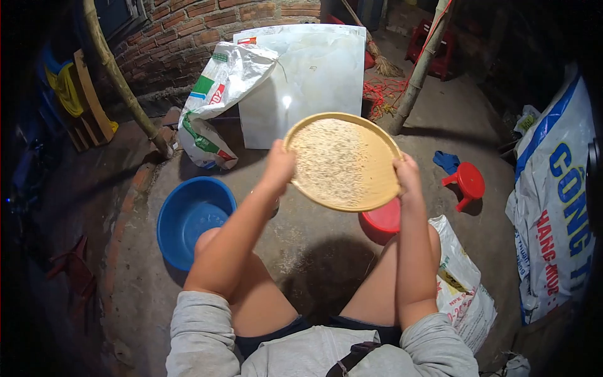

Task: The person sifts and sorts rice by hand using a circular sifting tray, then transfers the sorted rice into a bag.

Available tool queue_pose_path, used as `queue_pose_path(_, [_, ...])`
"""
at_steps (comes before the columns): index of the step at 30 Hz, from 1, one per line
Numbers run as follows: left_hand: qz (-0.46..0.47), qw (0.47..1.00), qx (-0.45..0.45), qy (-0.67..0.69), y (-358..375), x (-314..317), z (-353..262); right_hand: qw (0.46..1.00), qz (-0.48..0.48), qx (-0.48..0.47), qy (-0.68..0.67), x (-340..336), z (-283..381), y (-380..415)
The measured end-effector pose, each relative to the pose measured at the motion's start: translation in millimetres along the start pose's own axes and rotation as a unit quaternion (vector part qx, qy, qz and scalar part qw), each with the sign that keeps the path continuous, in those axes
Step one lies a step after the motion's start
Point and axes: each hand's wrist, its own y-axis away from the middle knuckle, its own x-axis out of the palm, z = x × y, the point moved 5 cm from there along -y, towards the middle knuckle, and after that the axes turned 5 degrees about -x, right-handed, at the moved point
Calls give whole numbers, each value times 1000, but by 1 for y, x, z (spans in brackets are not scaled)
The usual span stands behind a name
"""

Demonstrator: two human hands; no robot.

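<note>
A round, shallow yellow tray (382, 179) is held up in front of me with both arms stretched out. Pale grains (326, 160) cover its left and middle part, while the right side of its bottom shows bare. My left hand (281, 164) is closed on the left rim. On the right rim, my right hand (407, 173) is closed too, slightly blurred. Below and to the left is a blue basin (195, 217) on the floor. Partly under the tray, near my right forearm, sits a red basin (384, 217).
A pale board (314, 75) leans ahead beside a printed sack (210, 107). Bamboo poles (122, 81) stand left and right (424, 66). A red stool (470, 181) and blue cloth (446, 161) lie right, with a sack (461, 289) by my right leg and a large sack (556, 201) beyond.
</note>
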Motion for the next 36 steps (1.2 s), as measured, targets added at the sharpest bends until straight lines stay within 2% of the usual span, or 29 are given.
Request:
queue_pose_path(3, [65,995,-75,18,21,-4,-32,999,-24,-29,21,-9,-7,-4])
queue_pose_path(4, [96,994,-39,39,-14,-15,-9,999,-23,-31,26,2,-17,0])
queue_pose_path(6, [140,962,-142,188,-23,-39,-10,922,-97,-282,246,36,-19,23])
queue_pose_path(7, [138,962,-142,186,-27,-36,-1,923,-96,-281,244,34,-16,22])
queue_pose_path(9, [119,988,-85,56,-39,-30,17,968,-39,-226,104,25,-5,16])
queue_pose_path(10, [33,998,-44,-2,-7,-19,-10,968,-42,-228,97,13,8,11])
queue_pose_path(11, [-27,999,-12,33,22,-2,-29,985,-28,-138,97,-4,14,2])
queue_pose_path(12, [-25,994,14,106,28,12,-31,994,-13,-47,99,-13,12,-1])
queue_pose_path(13, [-13,997,-7,79,26,11,-29,994,-17,-50,101,-14,11,0])
queue_pose_path(14, [-3,998,-27,55,23,6,-28,982,-18,-106,155,-9,11,2])
queue_pose_path(16, [93,982,-53,154,-10,-14,-7,934,-51,-237,261,14,-1,7])
queue_pose_path(17, [138,965,-112,190,-30,-20,9,897,-85,-307,306,26,-9,13])
queue_pose_path(18, [145,954,-154,214,-29,-28,9,896,-86,-308,307,23,-8,13])
queue_pose_path(20, [128,967,-114,187,-29,-19,16,917,-73,-227,320,19,-14,8])
queue_pose_path(21, [64,990,-73,101,-14,-13,6,950,-40,-158,265,8,0,5])
queue_pose_path(22, [1,999,-30,13,10,0,-9,952,-43,-157,261,-3,13,3])
queue_pose_path(24, [16,994,-66,86,45,19,-33,988,-2,-22,154,-19,16,0])
queue_pose_path(25, [46,994,-71,66,40,13,-36,983,-21,-81,162,-23,11,-6])
queue_pose_path(26, [74,993,-76,48,28,-1,-37,982,-21,-85,170,-18,-7,-11])
queue_pose_path(27, [125,983,-64,118,-5,-7,-17,930,-53,-243,269,-1,-11,-7])
queue_pose_path(28, [178,961,-101,184,-26,-17,-1,845,-84,-391,355,11,-7,2])
queue_pose_path(29, [188,954,-135,191,-28,-19,6,845,-85,-390,357,10,4,10])
queue_pose_path(30, [200,946,-169,191,-28,-18,10,898,-62,-302,313,11,16,20])
queue_pose_path(31, [113,982,-107,107,-22,-15,5,940,-36,-214,263,15,21,24])
queue_pose_path(32, [25,999,-42,21,-6,0,3,941,-41,-215,257,6,29,20])
queue_pose_path(33, [11,997,-64,44,27,17,-16,974,-39,-131,182,-16,32,10])
queue_pose_path(34, [99,984,-125,83,57,26,-42,992,-37,-47,106,-32,33,7])
queue_pose_path(35, [104,987,-106,65,50,26,-43,989,-57,-49,127,-35,39,10])
queue_pose_path(36, [108,989,-89,50,37,21,-38,977,-46,-133,162,-39,31,0])
